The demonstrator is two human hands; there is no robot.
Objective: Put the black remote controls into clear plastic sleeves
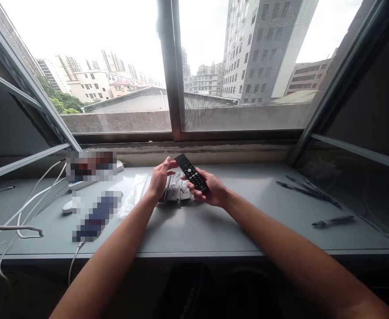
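A black remote control (191,173) with round and white buttons is held tilted above the desk. My right hand (210,188) wraps its lower end, fingers closed around the sides. At its upper left edge is my left hand (161,177), fingers apart and curved; the fingertips reach the edge, but whether they touch it I cannot tell. Below both hands lie several dark items in clear plastic bags (176,190), partly hidden by the hands and the remote. A flat clear plastic sleeve (133,195) rests left of my left wrist.
On the grey desk (234,230), a blurred-out flat dark object (97,217) has a white cable attached. Behind it are a white power strip (81,182), white cables (28,208) and a small white object (68,207). Dark pens (332,221) lie right. A window frame (177,110) stands behind.
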